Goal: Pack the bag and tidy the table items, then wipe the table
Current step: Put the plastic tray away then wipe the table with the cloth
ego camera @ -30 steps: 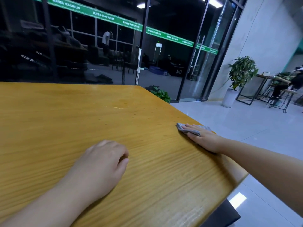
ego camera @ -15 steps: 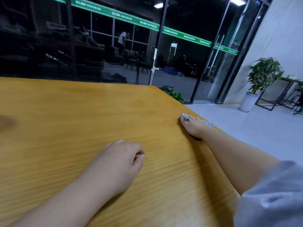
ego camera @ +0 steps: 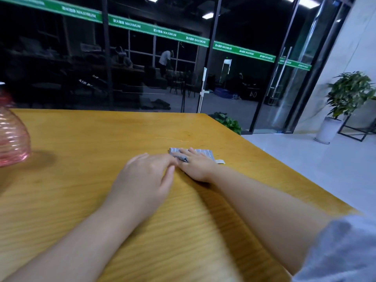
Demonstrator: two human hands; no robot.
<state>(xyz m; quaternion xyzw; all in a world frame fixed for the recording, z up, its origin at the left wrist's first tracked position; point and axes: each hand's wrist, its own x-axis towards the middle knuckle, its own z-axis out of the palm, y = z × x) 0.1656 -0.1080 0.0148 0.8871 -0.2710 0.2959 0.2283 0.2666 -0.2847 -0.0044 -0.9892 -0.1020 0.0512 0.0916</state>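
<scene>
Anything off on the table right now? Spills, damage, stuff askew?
Nothing spilled or broken. One pale, thin scratch-like mark crosses the wooden table just beyond the grey cloth. The right hand presses the cloth flat; the left hand rests beside it. A pink ribbed glass vessel stands upright at the left edge.

Head-worn view, forward-down over table [ego camera: 85, 192]
</scene>
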